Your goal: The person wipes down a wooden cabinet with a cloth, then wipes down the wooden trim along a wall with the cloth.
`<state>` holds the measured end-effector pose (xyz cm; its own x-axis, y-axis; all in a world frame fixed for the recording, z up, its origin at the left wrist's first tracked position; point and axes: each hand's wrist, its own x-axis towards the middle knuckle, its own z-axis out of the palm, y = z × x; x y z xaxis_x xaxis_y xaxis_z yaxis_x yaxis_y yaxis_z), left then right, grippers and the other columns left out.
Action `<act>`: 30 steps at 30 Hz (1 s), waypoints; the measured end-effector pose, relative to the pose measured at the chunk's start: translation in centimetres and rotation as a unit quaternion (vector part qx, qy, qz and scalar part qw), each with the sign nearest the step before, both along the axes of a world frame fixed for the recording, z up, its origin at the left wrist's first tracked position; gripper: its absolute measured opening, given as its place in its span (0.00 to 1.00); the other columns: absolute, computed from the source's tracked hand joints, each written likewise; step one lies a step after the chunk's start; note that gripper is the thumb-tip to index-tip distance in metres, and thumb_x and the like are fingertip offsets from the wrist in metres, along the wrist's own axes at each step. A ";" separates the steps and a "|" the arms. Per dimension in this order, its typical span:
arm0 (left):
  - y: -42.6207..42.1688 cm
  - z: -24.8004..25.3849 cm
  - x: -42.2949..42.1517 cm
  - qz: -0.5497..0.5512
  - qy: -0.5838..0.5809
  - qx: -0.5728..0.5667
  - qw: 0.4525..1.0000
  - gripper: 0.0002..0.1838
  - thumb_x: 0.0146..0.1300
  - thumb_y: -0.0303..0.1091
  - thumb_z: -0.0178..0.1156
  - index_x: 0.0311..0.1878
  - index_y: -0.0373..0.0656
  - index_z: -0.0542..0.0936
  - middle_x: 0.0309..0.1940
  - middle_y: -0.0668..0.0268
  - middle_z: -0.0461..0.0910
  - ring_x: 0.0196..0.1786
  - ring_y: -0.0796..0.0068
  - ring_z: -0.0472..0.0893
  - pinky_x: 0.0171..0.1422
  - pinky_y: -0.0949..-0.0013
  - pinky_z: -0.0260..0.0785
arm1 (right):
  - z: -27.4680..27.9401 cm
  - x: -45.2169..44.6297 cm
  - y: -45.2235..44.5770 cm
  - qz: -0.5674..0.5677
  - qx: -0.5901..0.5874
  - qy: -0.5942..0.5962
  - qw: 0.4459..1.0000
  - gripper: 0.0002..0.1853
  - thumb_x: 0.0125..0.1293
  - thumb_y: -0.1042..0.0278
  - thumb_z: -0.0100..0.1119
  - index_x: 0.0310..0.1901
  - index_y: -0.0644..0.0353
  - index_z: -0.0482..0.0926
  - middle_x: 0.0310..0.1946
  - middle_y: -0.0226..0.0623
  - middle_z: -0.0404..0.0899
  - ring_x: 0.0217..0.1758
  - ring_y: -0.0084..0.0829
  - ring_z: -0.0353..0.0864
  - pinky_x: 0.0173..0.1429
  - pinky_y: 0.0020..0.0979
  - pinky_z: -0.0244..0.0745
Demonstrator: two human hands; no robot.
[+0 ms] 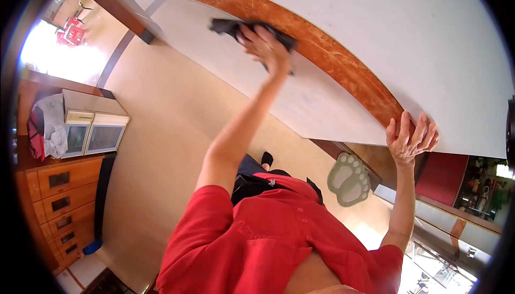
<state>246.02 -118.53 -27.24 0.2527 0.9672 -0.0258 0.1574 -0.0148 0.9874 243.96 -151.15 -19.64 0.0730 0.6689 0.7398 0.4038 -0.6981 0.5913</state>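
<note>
The left hand has its grip closed on a dark cloth, which lies against the edge of a brown strip bordering a white panel. The right hand grips the strip's near end, fingers curled over it, near a paw-shaped mat on the floor.

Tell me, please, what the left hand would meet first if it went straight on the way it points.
Beyond the dark cloth it holds, the left hand would probably meet the brown marbled trim, though the depth there is unclear.
</note>
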 end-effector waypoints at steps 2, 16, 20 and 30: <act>-6.2 -3.1 -0.9 -0.044 0.012 0.057 0.997 0.33 0.67 0.53 0.34 0.68 0.41 0.48 0.69 0.50 0.42 0.67 0.40 0.47 0.67 0.41 0.37 | 0.0 0.1 0.0 0.003 0.002 0.005 1.000 0.14 0.59 0.52 0.55 0.46 0.42 0.76 0.59 0.37 0.65 0.64 0.45 0.55 0.63 0.48 0.48; -6.8 -5.0 -2.3 -0.139 -0.090 0.603 0.781 0.18 0.49 0.52 0.57 0.35 0.53 0.66 0.58 0.52 0.52 0.58 0.50 0.54 0.57 0.43 0.42 | -0.1 -0.1 -0.2 -0.004 0.004 0.011 1.000 0.16 0.57 0.51 0.57 0.47 0.42 0.76 0.58 0.35 0.66 0.65 0.43 0.56 0.62 0.45 0.50; -3.3 -1.9 -2.1 -0.098 -0.067 0.326 0.938 0.33 0.66 0.48 0.39 0.63 0.29 0.50 0.63 0.37 0.42 0.62 0.40 0.48 0.65 0.45 0.38 | 0.0 0.1 0.0 0.020 0.021 0.019 0.999 0.15 0.57 0.52 0.57 0.46 0.40 0.76 0.58 0.32 0.66 0.65 0.42 0.56 0.64 0.45 0.48; -16.3 -5.3 -5.9 -0.260 -0.038 0.346 0.901 0.29 0.61 0.35 0.50 0.58 0.25 0.53 0.60 0.31 0.44 0.59 0.39 0.51 0.61 0.39 0.41 | -0.4 0.1 -0.4 0.001 0.011 0.013 1.000 0.16 0.57 0.52 0.56 0.48 0.41 0.76 0.59 0.33 0.65 0.67 0.42 0.54 0.67 0.45 0.42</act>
